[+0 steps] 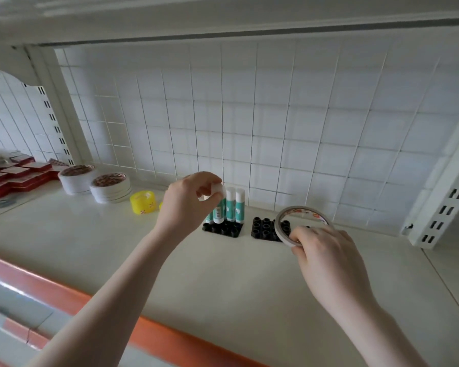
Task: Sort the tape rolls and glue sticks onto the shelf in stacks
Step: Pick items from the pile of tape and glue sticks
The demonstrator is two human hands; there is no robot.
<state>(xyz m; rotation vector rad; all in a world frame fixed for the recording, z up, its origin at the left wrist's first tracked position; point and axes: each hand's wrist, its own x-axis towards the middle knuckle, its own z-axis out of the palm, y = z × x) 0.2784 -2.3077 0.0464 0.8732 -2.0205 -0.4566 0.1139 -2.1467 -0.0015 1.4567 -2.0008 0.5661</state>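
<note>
White shelf, two black holders, two white tape stacks, yellow tape roll, red packs

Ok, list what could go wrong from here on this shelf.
1. The left hand pinches a glue stick by its cap close beside two standing sticks; a nudge could topple them.
2. The right hand holds a thin tape roll by its lower rim, tilted over the empty black holder; it might slip.
</note>
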